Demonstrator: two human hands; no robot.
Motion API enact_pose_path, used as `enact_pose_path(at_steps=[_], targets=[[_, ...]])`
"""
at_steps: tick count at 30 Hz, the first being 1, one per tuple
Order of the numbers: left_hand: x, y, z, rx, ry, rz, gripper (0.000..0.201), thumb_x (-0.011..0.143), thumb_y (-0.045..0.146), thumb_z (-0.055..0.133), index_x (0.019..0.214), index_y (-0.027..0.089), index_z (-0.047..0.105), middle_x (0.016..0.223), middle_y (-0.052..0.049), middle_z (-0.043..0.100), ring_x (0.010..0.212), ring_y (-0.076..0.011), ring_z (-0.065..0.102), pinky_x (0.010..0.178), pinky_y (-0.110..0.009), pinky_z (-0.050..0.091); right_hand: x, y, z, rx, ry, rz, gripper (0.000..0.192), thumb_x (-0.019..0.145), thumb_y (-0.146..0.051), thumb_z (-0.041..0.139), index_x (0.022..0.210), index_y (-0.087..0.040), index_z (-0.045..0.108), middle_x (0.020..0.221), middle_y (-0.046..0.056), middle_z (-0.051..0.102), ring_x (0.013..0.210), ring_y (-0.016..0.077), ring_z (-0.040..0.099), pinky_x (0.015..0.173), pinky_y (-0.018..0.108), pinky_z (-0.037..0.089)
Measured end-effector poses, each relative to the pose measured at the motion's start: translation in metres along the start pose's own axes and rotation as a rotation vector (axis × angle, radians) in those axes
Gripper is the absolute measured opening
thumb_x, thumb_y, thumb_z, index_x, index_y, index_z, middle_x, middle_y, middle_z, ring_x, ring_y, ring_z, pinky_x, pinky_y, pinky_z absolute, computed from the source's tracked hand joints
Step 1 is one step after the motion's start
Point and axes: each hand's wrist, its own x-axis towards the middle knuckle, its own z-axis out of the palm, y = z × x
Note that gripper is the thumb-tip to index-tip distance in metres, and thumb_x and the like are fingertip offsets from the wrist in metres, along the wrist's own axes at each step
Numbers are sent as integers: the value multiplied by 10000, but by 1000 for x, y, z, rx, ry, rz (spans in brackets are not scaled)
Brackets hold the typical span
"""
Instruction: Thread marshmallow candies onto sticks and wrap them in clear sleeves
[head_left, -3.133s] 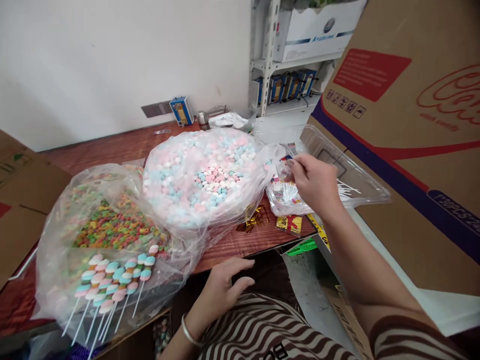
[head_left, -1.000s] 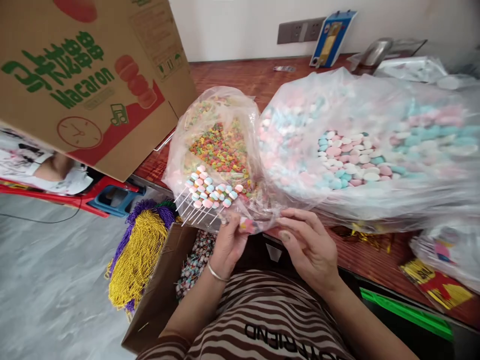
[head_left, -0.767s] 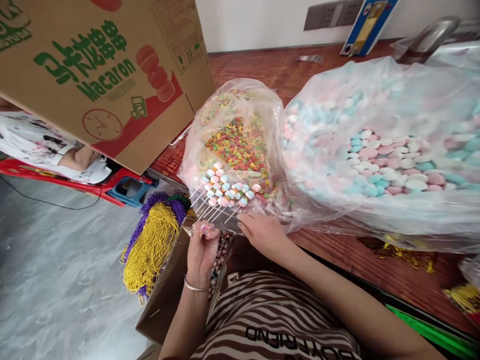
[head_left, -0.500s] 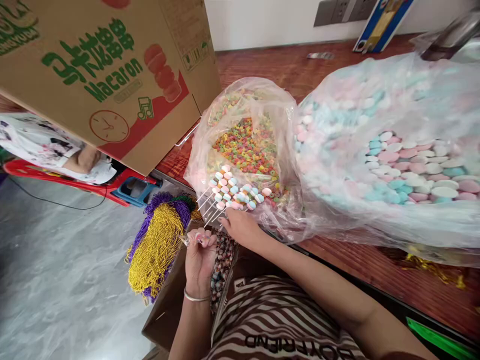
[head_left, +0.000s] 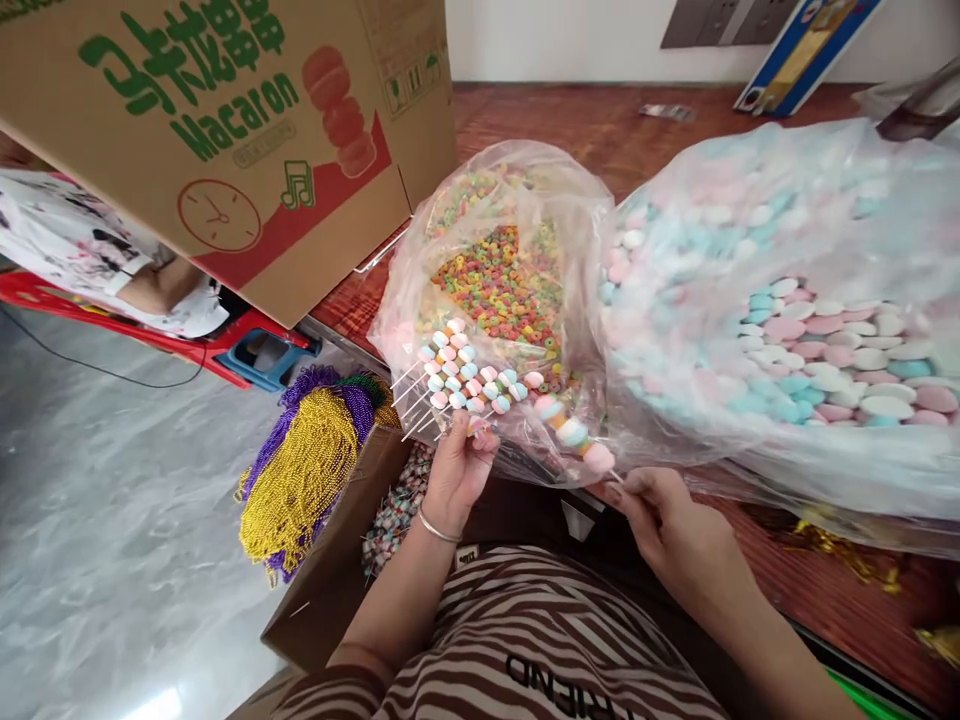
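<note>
**Here, a candy skewer pinched over the bag edge**

Here the right hand (head_left: 675, 520) pinches a marshmallow skewer (head_left: 571, 432) by its stick, mostly hidden behind fingertips. The left hand (head_left: 459, 462) is closed on something small and pink, perhaps another candy. Both sit beside the skewer pile (head_left: 469, 378) on the cereal-ring bag (head_left: 495, 270), the marshmallow bag (head_left: 787, 300) cut off rightward.

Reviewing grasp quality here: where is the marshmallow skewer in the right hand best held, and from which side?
By the bare white stick below the lowest puff, from the near, lower-right end, as the right hand does. The marshmallow skewer slants up-left with soft puffs that would likely squash. The left hand holds something small and pink beside the row of skewers.
</note>
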Motion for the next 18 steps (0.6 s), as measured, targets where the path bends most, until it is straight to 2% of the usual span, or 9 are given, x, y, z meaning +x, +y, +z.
enact_pose_path(at_steps=[2, 6, 11, 18], targets=[[3, -9, 3, 34, 52, -1, 413, 668, 206, 918, 673, 154, 509, 636, 72, 468, 532, -23, 404, 526, -159, 390, -7, 0, -14, 42, 19, 4, 183, 997, -390, 503, 978, -232, 594, 755, 35, 748, 518, 187, 689, 440, 257, 442], [7, -23, 5, 137, 122, 39, 401, 629, 238, 939, 734, 155, 561, 665, 72, 508, 543, -24, 445, 523, -157, 399, -27, -1, -34, 305, -27, 62, 136, 1031, -297, 473, 1067, -245, 593, 699, -25, 694, 468, 113, 628, 484, 207, 502], [5, -34, 10, 266, 77, 97, 441, 565, 310, 968, 699, 155, 577, 660, 64, 546, 518, -29, 454, 514, -172, 421, -47, -1, -47, 500, -19, 97, 127, 1036, -276, 490, 1110, -252, 591, 730, -36, 675, 461, 81, 602, 470, 181, 500], [-3, -46, 25, 331, -27, 105, 475, 572, 369, 963, 640, 157, 544, 635, 67, 477, 557, -51, 472, 535, -195, 428, -50, -1, -51, 435, -34, 86, 125, 1040, -263, 485, 1052, -242, 608, 699, -46, 667, 447, 64, 590, 469, 167, 477]])
